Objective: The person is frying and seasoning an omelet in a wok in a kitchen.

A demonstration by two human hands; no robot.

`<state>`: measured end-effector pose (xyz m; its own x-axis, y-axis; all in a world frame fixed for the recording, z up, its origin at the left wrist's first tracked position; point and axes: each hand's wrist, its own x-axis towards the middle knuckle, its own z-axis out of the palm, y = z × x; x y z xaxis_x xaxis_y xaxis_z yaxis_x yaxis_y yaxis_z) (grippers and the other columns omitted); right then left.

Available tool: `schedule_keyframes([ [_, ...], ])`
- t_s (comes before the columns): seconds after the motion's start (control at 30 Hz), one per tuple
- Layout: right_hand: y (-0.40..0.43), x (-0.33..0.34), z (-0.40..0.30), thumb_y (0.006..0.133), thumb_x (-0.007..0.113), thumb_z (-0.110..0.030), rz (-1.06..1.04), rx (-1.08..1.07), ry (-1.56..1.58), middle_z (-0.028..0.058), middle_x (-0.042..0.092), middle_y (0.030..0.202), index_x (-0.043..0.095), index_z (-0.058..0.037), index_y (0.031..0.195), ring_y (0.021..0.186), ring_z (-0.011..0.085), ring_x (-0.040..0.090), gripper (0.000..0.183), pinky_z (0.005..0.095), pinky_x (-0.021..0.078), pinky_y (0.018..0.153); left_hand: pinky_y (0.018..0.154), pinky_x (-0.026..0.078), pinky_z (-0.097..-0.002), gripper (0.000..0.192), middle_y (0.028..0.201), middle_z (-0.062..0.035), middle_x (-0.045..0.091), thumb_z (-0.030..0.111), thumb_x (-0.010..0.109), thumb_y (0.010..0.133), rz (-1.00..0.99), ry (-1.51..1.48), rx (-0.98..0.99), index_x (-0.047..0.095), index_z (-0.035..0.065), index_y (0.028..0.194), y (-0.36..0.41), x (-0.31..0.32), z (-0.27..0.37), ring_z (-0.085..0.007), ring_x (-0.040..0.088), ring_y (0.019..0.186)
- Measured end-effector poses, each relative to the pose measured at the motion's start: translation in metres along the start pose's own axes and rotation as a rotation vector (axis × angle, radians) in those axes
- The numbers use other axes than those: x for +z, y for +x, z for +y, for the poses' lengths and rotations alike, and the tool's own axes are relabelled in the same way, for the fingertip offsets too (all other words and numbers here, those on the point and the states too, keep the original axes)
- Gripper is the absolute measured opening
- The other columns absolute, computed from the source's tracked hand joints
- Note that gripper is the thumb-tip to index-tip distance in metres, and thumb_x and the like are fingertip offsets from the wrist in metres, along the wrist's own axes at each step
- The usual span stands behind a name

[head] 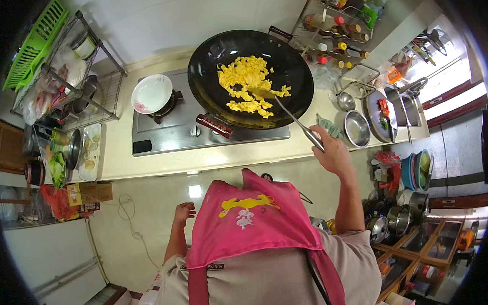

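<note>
My right hand [332,153] grips the metal handle of a spatula [293,116]. Its blade is in among scrambled egg [243,78] in a large black wok [293,70]. The yellow egg lies in broken pieces, with a dense heap toward the wok's middle and looser bits nearer me. The wok sits over the right part of a steel gas hob [166,133], and its red-brown handle [215,126] points toward me. My left hand [185,213] hangs beside the pink apron [254,220], away from the counter, holding nothing, its fingers slightly curled.
A white floral bowl [152,93] rests on the left burner. Right of the wok are a steel bowl [357,128], a green cloth [329,126] and a round board [371,115] with chopped red and green pieces and a knife. A wire rack [101,93] and an oblong plate [91,153] occupy the left.
</note>
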<state>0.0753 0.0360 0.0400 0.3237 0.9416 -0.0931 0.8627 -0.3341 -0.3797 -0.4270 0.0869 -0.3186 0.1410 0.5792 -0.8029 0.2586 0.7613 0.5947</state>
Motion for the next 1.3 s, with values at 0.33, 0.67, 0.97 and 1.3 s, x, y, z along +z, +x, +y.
schedule_keyframes([
  [0.33,0.039,-0.017,0.02,0.082,0.051,-0.006,-0.159,-0.255,-0.326,0.017,0.067,0.081,0.051,-0.0199,0.124,0.076,0.0389,0.065,0.044,0.0517,0.0503,0.069,0.059,0.052,-0.0306,0.03,0.094,-0.0112,0.067,0.022,0.062,0.089,0.014,-0.059,0.05,0.064,-0.0017,0.108,-0.004,0.064,0.012,-0.0197,0.066,0.072],
  [0.67,0.07,0.003,0.007,0.08,0.057,-0.01,-0.178,-0.328,-0.075,0.0168,0.067,0.089,0.049,-0.0212,0.128,0.083,0.0391,0.064,0.05,0.0487,0.0502,0.075,0.059,0.052,-0.0301,0.027,0.093,-0.0094,0.067,0.021,0.061,0.09,0.041,-0.119,0.084,0.065,-0.0004,0.106,-0.013,0.09,0.011,-0.0186,0.066,0.071],
  [0.97,0.049,-0.062,0.044,0.078,0.059,-0.009,-0.182,-0.351,-0.14,0.0173,0.067,0.085,0.055,-0.0179,0.123,0.079,0.0387,0.064,0.046,0.0477,0.0494,0.073,0.063,0.051,-0.0274,0.03,0.09,-0.0088,0.068,0.024,0.062,0.093,0.033,-0.052,0.321,0.066,-0.0019,0.107,-0.036,0.112,0.091,-0.0149,0.064,0.072],
  [1.3,0.066,-0.066,0.07,0.081,0.063,-0.015,-0.051,-0.132,0.029,0.0207,0.067,0.084,0.056,-0.0157,0.125,0.081,0.037,0.066,0.045,0.0453,0.0505,0.072,0.078,0.052,-0.0384,0.027,0.103,-0.0154,0.064,0.011,0.069,0.082,0.353,0.415,1.101,0.066,0.0027,0.107,0.031,0.167,0.241,-0.0327,0.063,0.092],
])
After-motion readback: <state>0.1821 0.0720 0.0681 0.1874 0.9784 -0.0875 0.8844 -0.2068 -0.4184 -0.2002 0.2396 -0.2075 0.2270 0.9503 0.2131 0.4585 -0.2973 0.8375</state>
